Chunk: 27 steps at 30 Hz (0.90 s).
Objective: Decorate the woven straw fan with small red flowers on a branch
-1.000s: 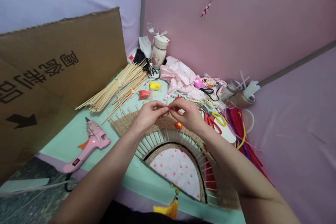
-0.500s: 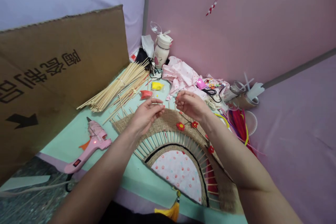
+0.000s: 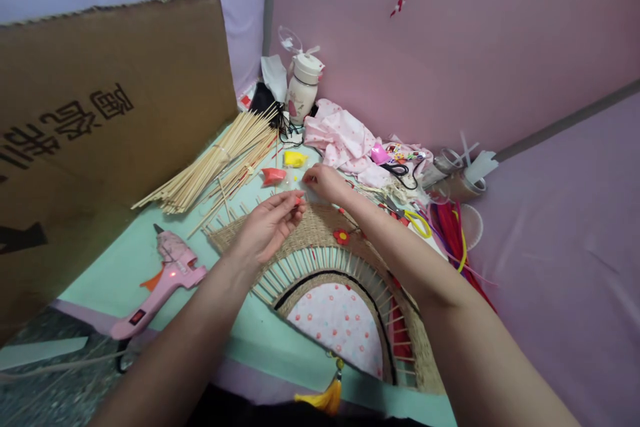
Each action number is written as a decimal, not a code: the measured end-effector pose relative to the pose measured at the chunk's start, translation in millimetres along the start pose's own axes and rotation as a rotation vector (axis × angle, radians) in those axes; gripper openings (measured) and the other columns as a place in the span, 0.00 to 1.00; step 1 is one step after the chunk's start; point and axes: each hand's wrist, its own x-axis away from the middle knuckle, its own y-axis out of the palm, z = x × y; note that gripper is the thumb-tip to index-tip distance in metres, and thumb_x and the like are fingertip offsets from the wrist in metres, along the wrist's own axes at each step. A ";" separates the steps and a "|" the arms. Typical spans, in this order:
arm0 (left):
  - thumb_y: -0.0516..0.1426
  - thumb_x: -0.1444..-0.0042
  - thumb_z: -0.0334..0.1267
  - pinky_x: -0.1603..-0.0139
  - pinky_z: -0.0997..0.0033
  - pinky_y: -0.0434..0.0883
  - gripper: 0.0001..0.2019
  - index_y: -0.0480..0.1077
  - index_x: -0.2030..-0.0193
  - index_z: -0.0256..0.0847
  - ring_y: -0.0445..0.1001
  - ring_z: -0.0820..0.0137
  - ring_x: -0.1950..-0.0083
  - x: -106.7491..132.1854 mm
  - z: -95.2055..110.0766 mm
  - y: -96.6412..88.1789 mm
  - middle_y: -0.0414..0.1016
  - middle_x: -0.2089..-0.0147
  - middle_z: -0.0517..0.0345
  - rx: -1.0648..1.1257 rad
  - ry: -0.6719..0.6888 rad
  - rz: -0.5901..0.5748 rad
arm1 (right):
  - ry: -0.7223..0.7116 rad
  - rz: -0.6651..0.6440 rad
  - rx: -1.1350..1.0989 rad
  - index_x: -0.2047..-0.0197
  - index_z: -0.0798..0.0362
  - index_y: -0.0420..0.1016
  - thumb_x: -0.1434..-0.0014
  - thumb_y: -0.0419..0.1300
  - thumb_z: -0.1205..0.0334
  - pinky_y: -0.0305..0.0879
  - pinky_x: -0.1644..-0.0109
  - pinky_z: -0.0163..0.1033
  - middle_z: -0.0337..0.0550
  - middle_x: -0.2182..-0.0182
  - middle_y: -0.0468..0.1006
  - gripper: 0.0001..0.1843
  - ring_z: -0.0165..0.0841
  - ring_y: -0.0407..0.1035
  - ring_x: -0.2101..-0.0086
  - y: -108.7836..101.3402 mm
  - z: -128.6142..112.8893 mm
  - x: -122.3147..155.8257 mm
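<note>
Above the woven fan's upper edge, my left hand (image 3: 275,220) pinches a small red piece (image 3: 299,201) that looks like modelling clay. My right hand (image 3: 323,183) is just beyond it, fingertips together and pointing down beside a tiny yellow bit (image 3: 295,179); whether anything is in them I cannot make out. Behind lie a red clay packet (image 3: 273,177) and a yellow clay packet (image 3: 295,159). Under both forearms spreads the half-round fan (image 3: 305,227) of sticks and cord, bearing a red flower (image 3: 341,236) with a yellow centre. My right forearm hides part of it.
A pink glue gun (image 3: 165,287) with a lit light lies at left, before a cardboard sheet (image 3: 165,80). Bundled sticks (image 3: 215,160), a white bottle (image 3: 303,90) and crumpled pink cloth (image 3: 345,140) are behind. Yellow-handled scissors (image 3: 419,223) and pipe cleaners (image 3: 450,240) lie right.
My right hand has moved left and away from me, down toward the tiny yellow bit by the packets. My left hand has shifted slightly left, still pinching. The camera view has shifted a little.
</note>
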 end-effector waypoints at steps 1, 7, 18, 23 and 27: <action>0.61 0.48 0.26 0.63 0.84 0.73 0.06 0.76 0.62 0.31 0.75 0.79 0.66 0.1 -0.7 0.3 0.77 0.68 0.53 0.003 -0.021 0.027 | -0.026 -0.008 0.013 0.58 0.55 0.81 0.42 0.54 0.72 0.63 0.56 0.37 0.48 0.61 0.79 0.15 0.34 0.72 0.61 1.6 0.9 1.9; 0.57 0.47 0.23 0.50 0.75 0.76 0.07 0.77 0.66 0.29 0.79 0.70 0.56 -1.3 -7.5 3.1 0.80 0.59 0.44 0.102 -0.047 0.132 | -0.054 0.134 -0.078 0.54 0.54 0.80 0.42 0.52 0.75 0.65 0.49 0.40 0.50 0.54 0.77 0.19 0.35 0.72 0.56 -8.1 -3.0 29.8; 0.54 0.44 0.22 0.52 0.78 0.73 0.09 0.76 0.65 0.31 0.78 0.75 0.59 13.5 -25.6 18.9 0.80 0.60 0.49 0.169 -0.045 0.060 | -0.178 0.378 -0.159 0.42 0.50 0.70 0.32 0.48 0.58 0.59 0.38 0.51 0.51 0.45 0.73 0.19 0.40 0.64 0.43 -32.6 -52.7 105.5; 0.50 0.36 0.49 0.42 0.65 0.69 0.19 0.73 0.50 0.38 0.73 0.65 0.42 31.4 -26.9 32.3 0.77 0.47 0.47 0.259 -0.194 -0.208 | -0.197 0.187 -0.025 0.28 0.57 0.42 0.37 0.49 0.39 0.36 0.30 0.61 0.58 0.30 0.48 0.44 0.47 0.37 0.30 -21.8 -79.7 128.8; 0.37 0.43 0.69 0.31 0.60 0.57 0.43 0.65 0.39 0.35 0.59 0.60 0.31 33.8 -16.0 33.4 0.67 0.36 0.42 0.323 -0.198 -0.165 | -0.398 0.066 -0.085 0.27 0.63 0.34 0.44 0.47 0.28 0.43 0.30 0.57 0.63 0.30 0.43 0.58 0.46 0.36 0.30 -16.8 -86.4 150.3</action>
